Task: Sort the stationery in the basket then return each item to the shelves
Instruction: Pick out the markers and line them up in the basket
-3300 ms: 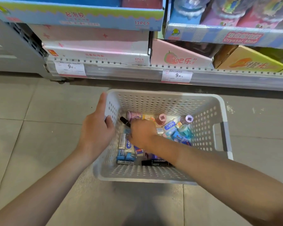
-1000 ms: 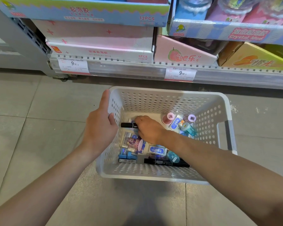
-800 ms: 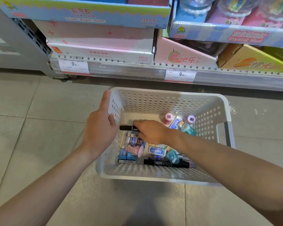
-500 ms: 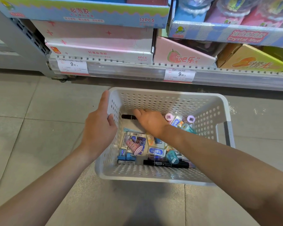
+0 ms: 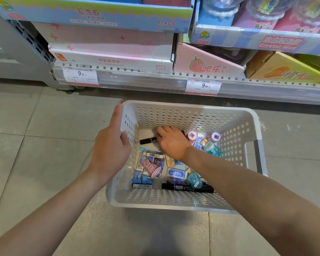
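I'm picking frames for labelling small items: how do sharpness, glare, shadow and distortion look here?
Head view: basket contents fairly sharp, a barcode visible but small print unreadable; shelf edge bows from wide-angle distortion; soft shadow on the floor below the basket; mild glare on the shelf strip; right hand hides part of the black pen.

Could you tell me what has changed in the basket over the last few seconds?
The right hand moved from the middle items toward the far wall, taking the short black marker with it. The left hand still holds the basket rim; the long black marker stayed put.
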